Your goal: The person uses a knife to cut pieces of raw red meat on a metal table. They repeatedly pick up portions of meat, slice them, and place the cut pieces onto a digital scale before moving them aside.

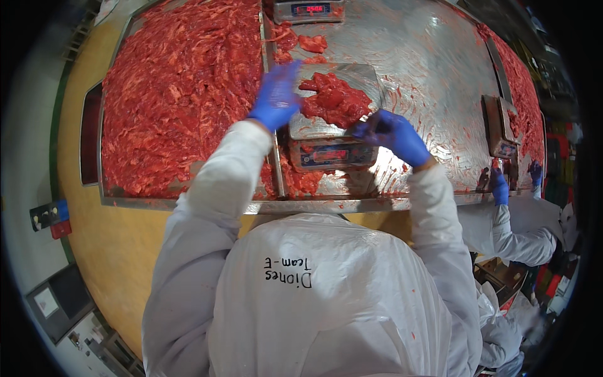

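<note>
Lump of red raw meat [339, 100] sits on the metal plate of a scale [367, 75], roughly mid-plate, loose and uneven in shape, near end close to the plate's front edge. Scale's lit red display [330, 155] faces the person, below the plate.

Left hand [276, 97], blue glove, is over the left edge of the scale, beside the meat; motion-blurred. Its grip looks apart, fingers stretched out, nothing seen in it; contact with the scale can't be told. Right hand [402, 138], blue glove, is at the near right corner of the plate, next to the meat's right end. Fingers bent, tips dark and shadowed; can't tell whether its grip is apart or together, or on anything.

Scale stands on a steel bench [433, 81], wet and smeared red. Small meat scraps [313, 44] lie beyond the scale, more meat bits [306, 182] in front of it. Metal divider [276, 160] runs along the left side of the scale; past it, a big heap of meat [182, 94]. Second scale [309, 11] at the far edge of the view, third scale [500, 129] at right. Another meat heap [524, 88] along the right side. Co-worker's blue-gloved hand [499, 186] near the third scale. Person wears white sleeves [220, 169] and a white apron [326, 327]. Yellow floor [78, 147] at left.
</note>
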Motion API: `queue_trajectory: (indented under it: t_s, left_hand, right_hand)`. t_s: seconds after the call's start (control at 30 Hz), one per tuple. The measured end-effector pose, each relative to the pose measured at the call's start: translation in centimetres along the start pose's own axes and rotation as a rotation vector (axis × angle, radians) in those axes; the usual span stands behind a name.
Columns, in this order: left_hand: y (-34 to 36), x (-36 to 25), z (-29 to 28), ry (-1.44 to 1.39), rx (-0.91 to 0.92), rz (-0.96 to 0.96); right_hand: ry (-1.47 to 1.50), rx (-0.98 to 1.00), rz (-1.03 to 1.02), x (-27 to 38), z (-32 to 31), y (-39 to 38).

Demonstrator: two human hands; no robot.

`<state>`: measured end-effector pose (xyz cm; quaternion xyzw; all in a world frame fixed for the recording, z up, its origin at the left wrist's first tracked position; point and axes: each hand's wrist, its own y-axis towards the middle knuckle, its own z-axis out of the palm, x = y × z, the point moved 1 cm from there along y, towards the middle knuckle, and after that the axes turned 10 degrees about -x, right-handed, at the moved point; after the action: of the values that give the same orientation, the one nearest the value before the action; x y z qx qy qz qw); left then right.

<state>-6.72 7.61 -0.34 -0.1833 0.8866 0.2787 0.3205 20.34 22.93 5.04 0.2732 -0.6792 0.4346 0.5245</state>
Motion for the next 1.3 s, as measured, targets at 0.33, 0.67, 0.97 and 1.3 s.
queue_trajectory:
  t_s: [0.33,0.67,0.97,1.3]
  left_hand:
    - [-2.4,-1.0,-4.5,0.429,0.279,0.047]
    - [-0.6,-7.5,8.6,0.530,0.327,0.241]
    - [-1.4,-12.4,7.8,0.025,0.378,0.221]
    - [-7.3,5.7,-5.5,0.589,0.003,-0.403]
  right_hand:
    - [0.321,-0.481,-0.216,-2.1,0.0,2.3]
    - [-0.291,-0.599,-0.400,-2.3,4.6,2.9]
    - [1.535,-0.685,0.295,-12.1,-7.0,0.7]
    - [-1.029,-1.022,0.202,-16.6,-13.4,2.9]
